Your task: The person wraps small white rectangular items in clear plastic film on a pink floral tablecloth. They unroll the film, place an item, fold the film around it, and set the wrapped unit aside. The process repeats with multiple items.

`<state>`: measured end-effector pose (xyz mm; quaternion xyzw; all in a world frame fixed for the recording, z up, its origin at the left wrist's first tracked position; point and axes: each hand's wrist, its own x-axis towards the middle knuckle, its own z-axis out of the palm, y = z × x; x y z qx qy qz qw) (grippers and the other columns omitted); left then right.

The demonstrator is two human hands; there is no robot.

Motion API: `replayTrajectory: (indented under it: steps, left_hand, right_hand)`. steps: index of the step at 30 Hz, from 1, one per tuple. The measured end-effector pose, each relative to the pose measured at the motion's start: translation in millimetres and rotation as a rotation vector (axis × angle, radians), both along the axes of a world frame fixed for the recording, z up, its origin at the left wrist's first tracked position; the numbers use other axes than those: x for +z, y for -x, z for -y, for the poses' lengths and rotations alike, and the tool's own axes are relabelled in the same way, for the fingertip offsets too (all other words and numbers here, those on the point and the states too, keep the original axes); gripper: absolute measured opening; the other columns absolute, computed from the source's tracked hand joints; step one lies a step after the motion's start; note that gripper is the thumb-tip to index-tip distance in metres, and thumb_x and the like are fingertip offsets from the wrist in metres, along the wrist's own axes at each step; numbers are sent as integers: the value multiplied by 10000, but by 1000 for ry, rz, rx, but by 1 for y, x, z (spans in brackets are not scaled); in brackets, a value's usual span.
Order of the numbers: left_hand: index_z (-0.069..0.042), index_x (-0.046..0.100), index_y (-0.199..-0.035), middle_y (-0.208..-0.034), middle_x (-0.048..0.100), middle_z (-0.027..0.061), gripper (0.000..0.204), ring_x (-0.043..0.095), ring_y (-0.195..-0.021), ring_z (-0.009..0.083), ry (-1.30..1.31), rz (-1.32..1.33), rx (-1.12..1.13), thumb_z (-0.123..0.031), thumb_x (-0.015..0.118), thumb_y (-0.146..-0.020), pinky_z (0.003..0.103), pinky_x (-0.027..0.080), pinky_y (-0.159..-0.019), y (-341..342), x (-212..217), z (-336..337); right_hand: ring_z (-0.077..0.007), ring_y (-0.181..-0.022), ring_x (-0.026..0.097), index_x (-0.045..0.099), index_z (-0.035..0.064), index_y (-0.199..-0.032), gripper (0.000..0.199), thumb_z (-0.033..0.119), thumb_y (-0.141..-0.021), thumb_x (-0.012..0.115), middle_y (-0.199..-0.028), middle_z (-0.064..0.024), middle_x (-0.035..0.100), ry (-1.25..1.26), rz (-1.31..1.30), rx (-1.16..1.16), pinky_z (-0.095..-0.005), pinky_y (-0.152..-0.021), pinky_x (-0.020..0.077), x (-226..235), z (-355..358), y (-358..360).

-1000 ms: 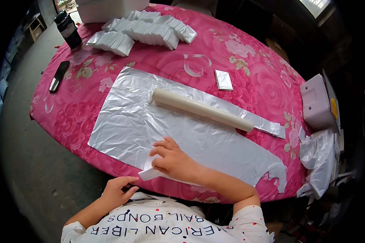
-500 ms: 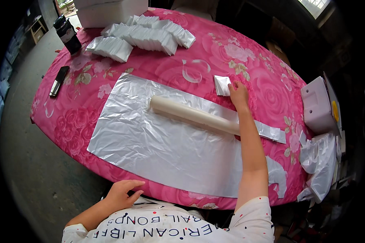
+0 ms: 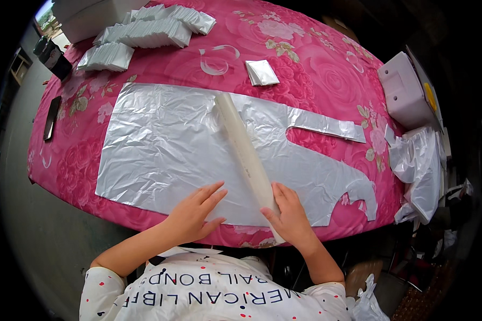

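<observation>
So the biggest thing here is the table in its pink flowery tablecloth (image 3: 337,59). Spread flat across the middle is a silvery-white plastic bag (image 3: 160,139), handles pointing right, the nearer one curling round. Up in the far left corner sits a white box (image 3: 91,16), with rows of folded bags (image 3: 150,32) packed up just beside it. Over on the right edge there's a pale bin (image 3: 404,93) and some crumpled plastic (image 3: 423,171). The pale tube (image 3: 243,155) lies slantwise over the bag, its near end reaching the table edge. Left hand (image 3: 195,214) is above the bag's near edge, fingers spread and holding nothing; right hand (image 3: 288,214) is on the tube's near end, thumb across it, but I can't tell if the fingers wrap around. Then a dark bottle (image 3: 53,59), a dark phone (image 3: 52,119) near the left edge, and one little folded packet (image 3: 262,73) beyond the bag.
</observation>
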<state>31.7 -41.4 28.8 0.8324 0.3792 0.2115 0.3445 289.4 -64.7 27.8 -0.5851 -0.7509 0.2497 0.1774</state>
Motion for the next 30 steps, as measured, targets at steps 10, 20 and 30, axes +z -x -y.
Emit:
replayTrajectory:
  steps: [10,20,30]
  left_hand:
    - [7,220,-1389,-1440,46,316,815,68,-1334,486,-198,-67,-83,-399,600,-793,493,168,-1079,-80,-26,-15]
    - [9,197,-1398,-1452,24,301,818,68,-1348,460,-185,63,-114,-370,594,-792,478,146,-1086,-86,-36,-13]
    - [63,314,-1329,-1431,120,315,764,105,-1347,449,-242,-154,-167,-406,579,-788,458,187,-1085,-106,-18,-13]
  right_hand:
    - [-340,-1327,246,333,64,-1375,656,400,-851,540,-1437,-170,270,-163,321,-198,-463,-1070,201,-36,19,-105]
    - [-357,-1311,273,383,-21,-1311,513,223,-876,502,-1351,-214,390,85,1030,-1029,-494,-1078,167,3,48,-231]
    - [-333,-1301,312,381,-61,-1304,506,190,-878,487,-1387,-207,352,-236,283,-326,-389,-1076,240,-44,-1,-154]
